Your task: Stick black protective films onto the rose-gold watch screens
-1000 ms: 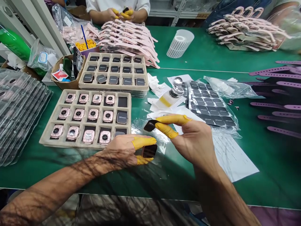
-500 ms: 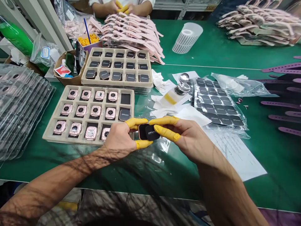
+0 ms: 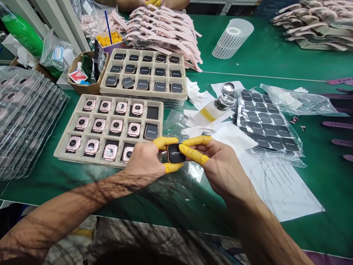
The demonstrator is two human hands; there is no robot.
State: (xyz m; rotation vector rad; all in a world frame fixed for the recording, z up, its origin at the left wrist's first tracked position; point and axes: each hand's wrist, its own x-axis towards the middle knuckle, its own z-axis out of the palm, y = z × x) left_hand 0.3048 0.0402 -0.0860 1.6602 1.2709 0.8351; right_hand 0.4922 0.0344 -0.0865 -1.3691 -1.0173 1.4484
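A small black-faced smartwatch body [image 3: 175, 153] with white lettering on its screen sits pinched between both hands, just above the green table [image 3: 248, 66] and in front of the near tray. The left hand [image 3: 146, 162] is closed on its left edge, a yellow finger cot [image 3: 165, 141] over the top and another under the bottom corner. The right hand [image 3: 217, 165] grips the right edge with forefinger and thumb, also in cots, the thumb lying along the face.

To do this step well, the person would best keep pressure on the edges and even from both sides, so the face seats flat rather than tilting at one corner, and let only the cots touch the glass so that it takes no prints.

Just beyond the hands lies the near pulp tray [image 3: 68, 154], most pockets holding pink watch cases [image 3: 110, 151] back-side up, one holding a black-faced unit [image 3: 150, 132]. Behind it a second tray [image 3: 143, 92] holds black screen modules. To the right lie a bagged sheet of black films [image 3: 264, 125], a dispenser bottle with a metal top [image 3: 220, 103] on white wipes, and a printed sheet [image 3: 281, 184]. A stack of clear blister trays [image 3: 24, 121] stands at the left, and pink watch straps [image 3: 162, 33] are piled at the far side.
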